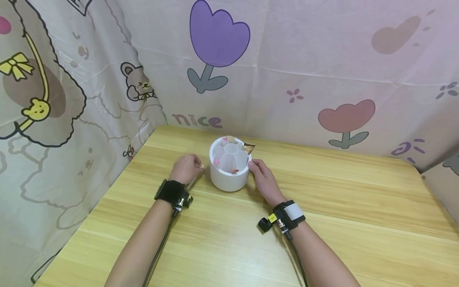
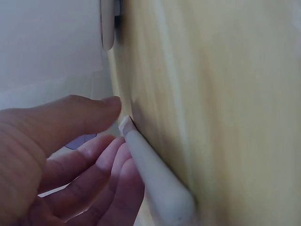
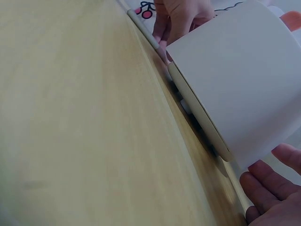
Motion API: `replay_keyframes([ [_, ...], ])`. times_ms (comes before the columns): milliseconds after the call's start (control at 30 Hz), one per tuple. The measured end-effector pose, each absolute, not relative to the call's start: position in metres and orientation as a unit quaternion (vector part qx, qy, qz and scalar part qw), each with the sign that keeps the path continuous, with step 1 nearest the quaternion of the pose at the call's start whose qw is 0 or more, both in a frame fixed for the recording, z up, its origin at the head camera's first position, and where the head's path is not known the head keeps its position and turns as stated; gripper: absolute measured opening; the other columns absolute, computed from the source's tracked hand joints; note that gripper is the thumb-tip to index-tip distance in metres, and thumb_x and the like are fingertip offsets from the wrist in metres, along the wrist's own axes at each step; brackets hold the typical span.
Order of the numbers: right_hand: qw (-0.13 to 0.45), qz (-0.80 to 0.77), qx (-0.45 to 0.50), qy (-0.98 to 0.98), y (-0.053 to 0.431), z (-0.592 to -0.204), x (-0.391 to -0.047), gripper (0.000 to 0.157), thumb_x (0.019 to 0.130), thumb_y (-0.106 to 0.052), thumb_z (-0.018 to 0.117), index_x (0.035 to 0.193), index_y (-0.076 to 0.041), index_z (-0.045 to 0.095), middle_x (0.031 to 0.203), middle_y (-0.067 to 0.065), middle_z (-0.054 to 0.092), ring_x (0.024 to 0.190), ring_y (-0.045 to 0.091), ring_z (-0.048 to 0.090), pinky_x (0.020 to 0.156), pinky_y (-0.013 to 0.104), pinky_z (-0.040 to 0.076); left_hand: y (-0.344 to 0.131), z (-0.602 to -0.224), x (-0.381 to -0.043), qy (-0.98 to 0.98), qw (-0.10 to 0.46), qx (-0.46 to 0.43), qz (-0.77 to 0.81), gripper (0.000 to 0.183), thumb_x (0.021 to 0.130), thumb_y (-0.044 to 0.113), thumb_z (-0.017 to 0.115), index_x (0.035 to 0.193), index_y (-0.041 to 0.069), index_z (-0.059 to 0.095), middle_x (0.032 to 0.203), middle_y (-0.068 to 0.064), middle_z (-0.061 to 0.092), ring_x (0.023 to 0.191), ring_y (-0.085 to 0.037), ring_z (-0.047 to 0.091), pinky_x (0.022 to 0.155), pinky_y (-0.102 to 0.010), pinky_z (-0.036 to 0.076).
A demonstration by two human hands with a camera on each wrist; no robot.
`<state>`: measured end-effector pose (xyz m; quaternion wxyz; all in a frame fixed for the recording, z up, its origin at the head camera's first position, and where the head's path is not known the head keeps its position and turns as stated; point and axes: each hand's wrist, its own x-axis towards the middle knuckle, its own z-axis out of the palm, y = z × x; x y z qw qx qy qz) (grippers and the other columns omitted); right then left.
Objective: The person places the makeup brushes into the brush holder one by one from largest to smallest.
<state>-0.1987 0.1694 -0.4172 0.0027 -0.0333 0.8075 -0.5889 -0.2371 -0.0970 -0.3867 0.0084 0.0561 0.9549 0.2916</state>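
A white round organizer with petal-like compartments around a round middle stands upright on the table. My left hand is low at its left, beside a slim white stick with a rounded end and a pale pinkish tip, its exact kind unclear. In the left wrist view the fingers curve beside the stick near its tip, while the thumb stays apart from it. My right hand rests at the organizer's right side, thumb by the rim. The right wrist view has its loosely bent fingertips at the wall near the base.
Inside the organizer are pink pieces, a beige piece, a brown-gold item and a small orange-red item. Behind the wooden table hangs a printed curtain. Cables run from both wrist cameras along the forearms.
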Motion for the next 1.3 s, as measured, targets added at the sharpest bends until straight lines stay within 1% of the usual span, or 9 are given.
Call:
replay_keyframes([
  [200,0.006,-0.586,-0.031,0.81,0.17,-0.4159,-0.1977,0.061,0.092,-0.066,0.041,0.13,-0.02,0.053,0.137,0.0,0.051,0.131,0.017,0.04,0.111,0.045,0.029,-0.0964,-0.3861,-0.2363,0.951,0.025,0.052,0.302,0.025,0.083,0.017,0.072,0.103,0.004,0.067,0.087,-0.005,0.066,0.081,-0.024,0.061,0.076,-0.037,0.051],
  [433,0.003,-0.584,-0.031,0.811,0.1713,-0.4171,-0.1975,0.06,0.092,-0.066,0.04,0.13,-0.02,0.053,0.137,0.0,0.051,0.13,0.017,0.04,0.111,0.046,0.029,-0.0955,-0.3859,-0.2359,0.95,0.035,0.054,0.307,0.021,0.082,0.013,0.071,0.101,0.005,0.068,0.086,-0.006,0.067,0.079,-0.023,0.061,0.074,-0.036,0.051],
  [700,0.004,-0.584,-0.032,0.811,0.1713,-0.4177,-0.1977,0.061,0.092,-0.066,0.04,0.13,-0.02,0.053,0.137,0.0,0.051,0.13,0.017,0.041,0.11,0.046,0.03,-0.0955,-0.3874,-0.2364,0.955,0.035,0.069,0.287,0.017,0.081,0.01,0.068,0.097,0.005,0.071,0.081,-0.005,0.066,0.069,-0.021,0.059,0.063,-0.031,0.049],
  [800,0.003,-0.584,-0.034,0.811,0.171,-0.4174,-0.1978,0.061,0.092,-0.066,0.04,0.13,-0.019,0.053,0.136,0.0,0.052,0.129,0.018,0.041,0.11,0.046,0.03,-0.0956,-0.3867,-0.2363,0.957,0.03,0.074,0.28,0.017,0.08,0.01,0.068,0.096,0.005,0.071,0.079,-0.005,0.066,0.068,-0.021,0.058,0.061,-0.03,0.048],
  [1000,0.004,-0.585,-0.038,0.81,0.1702,-0.417,-0.1979,0.06,0.093,-0.065,0.04,0.13,-0.019,0.053,0.136,0.0,0.051,0.129,0.018,0.041,0.11,0.046,0.03,-0.0951,-0.3824,-0.2343,0.957,0.026,0.069,0.282,0.018,0.082,0.016,0.07,0.097,0.006,0.07,0.082,-0.005,0.066,0.072,-0.021,0.059,0.064,-0.031,0.048],
  [1167,0.003,-0.586,-0.038,0.809,0.1695,-0.4174,-0.1983,0.06,0.093,-0.064,0.04,0.13,-0.018,0.053,0.136,0.001,0.052,0.129,0.018,0.041,0.11,0.045,0.03,-0.0945,-0.3793,-0.2332,0.956,0.007,0.071,0.283,0.021,0.082,0.018,0.07,0.099,0.006,0.069,0.086,-0.006,0.066,0.078,-0.023,0.06,0.071,-0.035,0.05],
  [1300,0.001,-0.587,-0.037,0.809,0.1694,-0.4179,-0.1982,0.06,0.093,-0.064,0.041,0.129,-0.018,0.053,0.135,0.001,0.052,0.129,0.018,0.042,0.11,0.045,0.03,-0.0945,-0.3796,-0.2341,0.957,-0.004,0.08,0.278,0.021,0.082,0.018,0.068,0.099,0.005,0.069,0.086,-0.006,0.066,0.078,-0.023,0.061,0.073,-0.035,0.051],
])
